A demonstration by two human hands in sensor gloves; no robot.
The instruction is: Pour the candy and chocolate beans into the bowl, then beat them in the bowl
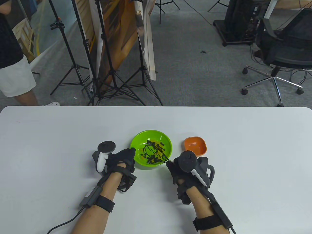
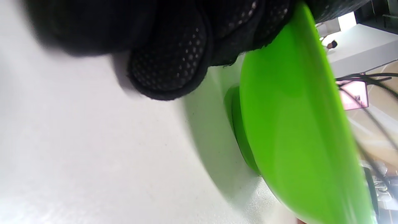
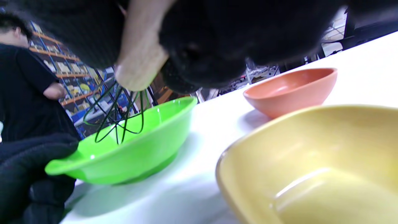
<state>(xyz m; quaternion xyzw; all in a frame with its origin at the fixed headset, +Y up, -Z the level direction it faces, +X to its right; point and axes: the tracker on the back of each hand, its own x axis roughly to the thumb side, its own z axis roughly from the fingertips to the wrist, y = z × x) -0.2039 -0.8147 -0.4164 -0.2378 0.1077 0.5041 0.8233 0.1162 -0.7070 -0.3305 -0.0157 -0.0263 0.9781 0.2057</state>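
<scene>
A green bowl (image 1: 163,139) stands mid-table with dark chocolate beans (image 1: 152,159) and some orange-yellow candy in it. My left hand (image 1: 129,153) grips the bowl's left rim; in the left wrist view its gloved fingers (image 2: 169,62) curl over the bowl's edge (image 2: 295,124). My right hand (image 1: 172,166) holds a whisk by its pale handle (image 3: 140,62). The black wire head (image 1: 153,152) is down among the beans. In the right wrist view the wires (image 3: 118,121) dip into the green bowl (image 3: 140,155).
A small orange bowl (image 1: 195,145) sits just right of the green bowl and holds nothing. A yellow bowl (image 3: 311,161), also with nothing in it, lies close under my right hand and is hidden in the table view. A person stands beyond the table's far left corner.
</scene>
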